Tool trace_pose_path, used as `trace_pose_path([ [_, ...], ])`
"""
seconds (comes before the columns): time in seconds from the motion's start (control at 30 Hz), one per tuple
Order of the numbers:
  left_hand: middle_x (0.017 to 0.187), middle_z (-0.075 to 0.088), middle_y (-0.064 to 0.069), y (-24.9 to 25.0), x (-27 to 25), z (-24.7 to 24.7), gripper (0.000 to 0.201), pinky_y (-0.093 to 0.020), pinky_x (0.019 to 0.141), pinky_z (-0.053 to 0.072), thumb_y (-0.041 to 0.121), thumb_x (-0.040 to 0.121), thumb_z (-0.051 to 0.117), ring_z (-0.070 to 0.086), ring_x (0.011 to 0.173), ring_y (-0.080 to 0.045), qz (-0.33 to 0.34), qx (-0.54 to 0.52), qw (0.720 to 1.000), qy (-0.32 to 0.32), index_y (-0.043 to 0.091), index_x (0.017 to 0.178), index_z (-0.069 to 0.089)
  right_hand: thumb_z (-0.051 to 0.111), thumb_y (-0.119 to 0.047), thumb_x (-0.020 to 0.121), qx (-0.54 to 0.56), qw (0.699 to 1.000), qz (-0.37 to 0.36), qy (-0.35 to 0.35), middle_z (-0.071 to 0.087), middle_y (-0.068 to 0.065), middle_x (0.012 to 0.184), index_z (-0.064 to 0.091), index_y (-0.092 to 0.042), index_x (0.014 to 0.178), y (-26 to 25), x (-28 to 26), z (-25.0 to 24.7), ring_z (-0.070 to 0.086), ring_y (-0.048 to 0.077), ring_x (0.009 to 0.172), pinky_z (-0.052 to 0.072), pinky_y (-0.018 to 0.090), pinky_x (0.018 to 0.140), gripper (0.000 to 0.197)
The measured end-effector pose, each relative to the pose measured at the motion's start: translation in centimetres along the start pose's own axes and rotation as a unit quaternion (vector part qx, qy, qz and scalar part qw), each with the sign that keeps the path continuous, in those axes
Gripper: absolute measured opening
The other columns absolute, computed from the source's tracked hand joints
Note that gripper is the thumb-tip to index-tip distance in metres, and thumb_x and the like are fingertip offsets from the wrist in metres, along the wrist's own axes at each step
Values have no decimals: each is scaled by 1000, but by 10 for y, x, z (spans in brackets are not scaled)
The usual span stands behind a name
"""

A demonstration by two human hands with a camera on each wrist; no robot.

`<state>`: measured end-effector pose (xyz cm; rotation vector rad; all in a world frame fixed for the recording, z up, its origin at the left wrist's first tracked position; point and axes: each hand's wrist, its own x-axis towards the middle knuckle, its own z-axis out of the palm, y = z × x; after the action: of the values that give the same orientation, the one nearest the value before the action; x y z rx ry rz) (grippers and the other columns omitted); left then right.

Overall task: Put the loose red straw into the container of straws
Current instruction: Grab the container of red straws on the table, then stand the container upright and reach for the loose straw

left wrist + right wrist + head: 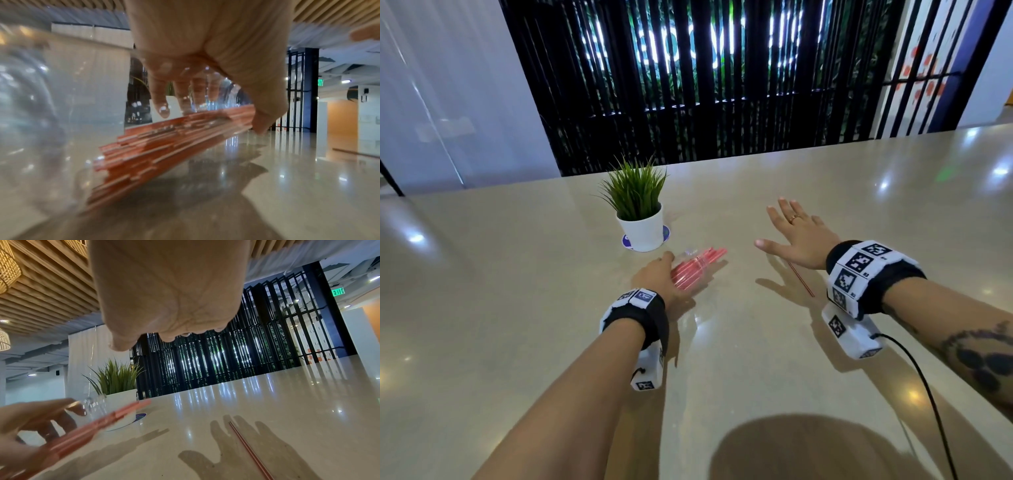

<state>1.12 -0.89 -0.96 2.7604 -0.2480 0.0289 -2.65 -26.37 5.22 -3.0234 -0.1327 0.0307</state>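
The left hand (661,274) grips the clear container (697,265) of red straws near the middle of the table (482,274). Its fingers curl around the container, which lies tilted with its open end toward the right, probably to receive one more straw. The right hand (796,240) hovers with spread fingers and holds nothing. The loose red straw (802,279) lies flat on the table under this hand. The plant pot (642,229) stands just behind the container, so free room is on the right side.
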Motion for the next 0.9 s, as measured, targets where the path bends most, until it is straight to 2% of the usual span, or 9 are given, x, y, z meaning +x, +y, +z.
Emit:
trace_pose_path([
  [0.13, 98, 63, -12, 8, 8, -15, 71, -40, 74, 51, 36, 59, 73, 61, 83, -31, 18, -125, 989, 78, 12, 115, 37, 24, -55, 94, 34, 999, 34, 0, -9, 9, 161, 0, -15, 151, 7, 5, 0, -6, 24, 150, 9, 47, 120, 73],
  [0.23, 93, 60, -7, 18, 9, -19, 72, -39, 74, 53, 37, 59, 72, 62, 79, -29, 35, -213, 967, 133, 12, 116, 38, 34, -40, 98, 98, 990, 102, 16, 14, 17, 159, 19, -5, 148, 18, 8, 2, 15, 28, 147, 22, 42, 117, 63],
  [0.37, 92, 55, -4, 29, 9, -16, 70, -43, 77, 53, 37, 58, 74, 60, 81, -28, 40, -283, 943, 169, 12, 115, 41, 45, -14, 94, 120, 966, 227, 1, 49, 22, 136, 48, 3, 127, 33, 13, 14, 51, 34, 121, 44, 38, 95, 38],
  [0.47, 91, 56, -5, 32, 9, -14, 70, -40, 76, 52, 36, 58, 74, 58, 78, -26, 39, -301, 937, 171, 11, 115, 42, 49, -9, 91, 120, 959, 255, -36, 65, 18, 104, 61, 5, 105, 38, 18, 28, 59, 29, 89, 47, 33, 76, 23],
  [0.53, 93, 56, -5, 34, 10, -13, 70, -37, 75, 51, 38, 58, 72, 58, 78, -24, 43, -310, 934, 170, 10, 115, 42, 59, -12, 84, 100, 952, 276, -88, 62, 10, 81, 61, -1, 82, 44, 27, 40, 57, 25, 78, 51, 30, 74, 11],
  [0.6, 95, 56, -5, 34, 12, -12, 68, -35, 74, 49, 33, 62, 74, 58, 80, -24, 45, -318, 932, 167, 9, 117, 41, 74, -19, 65, 83, 942, 296, -137, 60, 8, 68, 56, -5, 68, 47, 36, 52, 60, 26, 67, 55, 30, 68, 23],
  [0.63, 95, 56, -5, 34, 13, -11, 68, -34, 75, 49, 31, 64, 75, 58, 80, -24, 47, -323, 930, 168, 9, 117, 40, 75, -20, 65, 87, 938, 304, -145, 57, 7, 63, 54, -6, 65, 43, 35, 51, 58, 25, 59, 53, 29, 63, 25],
  [0.73, 98, 57, -6, 33, 14, -9, 67, -34, 78, 49, 28, 65, 76, 58, 84, -22, 53, -334, 924, 177, 11, 118, 40, 63, -18, 84, 78, 948, 284, -119, 45, 3, 55, 43, -7, 56, 28, 28, 51, 42, 16, 47, 44, 28, 58, 36],
  [0.9, 102, 55, -5, 37, 16, -9, 69, -31, 78, 46, 26, 65, 76, 54, 85, -19, 54, -342, 918, 191, 10, 121, 39, 52, -12, 92, 56, 954, 276, -98, 40, 4, 54, 36, -6, 52, 26, 38, 60, 36, 15, 46, 32, 23, 44, 43],
])
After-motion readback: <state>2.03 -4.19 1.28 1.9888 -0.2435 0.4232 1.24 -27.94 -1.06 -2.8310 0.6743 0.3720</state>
